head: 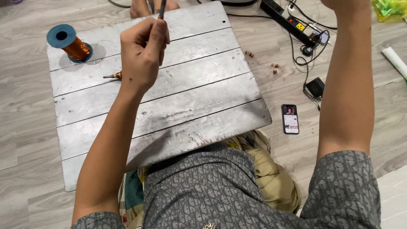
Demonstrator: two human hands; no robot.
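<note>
My left hand (pixel 142 53) is raised over a grey painted wooden board (pixel 178 101) and closed around a thin dark rod (pixel 162 9) that sticks up from the fist. A small pointed tool (pixel 113 76) lies on the board just left of that hand. A spool of copper wire (pixel 72 44) with blue flanges stands at the board's far left corner. My right arm reaches up to the top edge; only the wrist and the base of my right hand (pixel 345 4) show, the fingers are cut off.
A phone (pixel 290 119) with a lit screen lies on the wood-look floor right of the board. A black power strip (pixel 292 23), cables and a charger (pixel 315 87) lie beyond it. Bare feet (pixel 152 6) rest past the board's far edge. A white roll (pixel 395 61) is at far right.
</note>
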